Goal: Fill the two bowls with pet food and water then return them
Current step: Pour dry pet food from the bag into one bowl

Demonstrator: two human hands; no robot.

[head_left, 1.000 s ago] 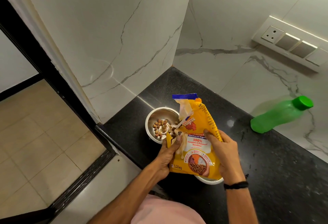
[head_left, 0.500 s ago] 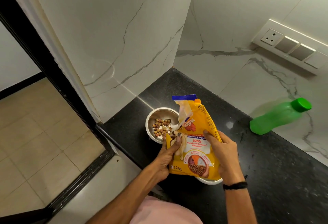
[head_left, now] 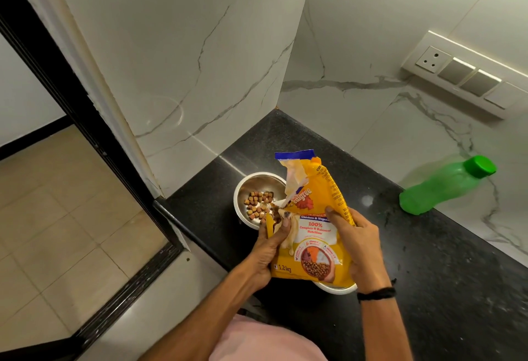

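Observation:
A yellow pet food bag is tilted over a steel bowl that stands on the black counter. Brown kibble lies in the bowl, and some sits at the bag's torn opening. My left hand grips the bag's lower left edge near the opening. Gripping its right side is my right hand, with a black band on the wrist. A second steel bowl shows only its rim under the bag. A green water bottle with a green cap stands to the right against the wall.
Marble walls enclose the counter's corner at the back and left. A switch panel is mounted on the right wall. The counter's edge drops off to a tiled floor beyond a black door frame on the left.
A little more kibble lies in the bowl than a second ago. Both hands and the bag have hardly moved.

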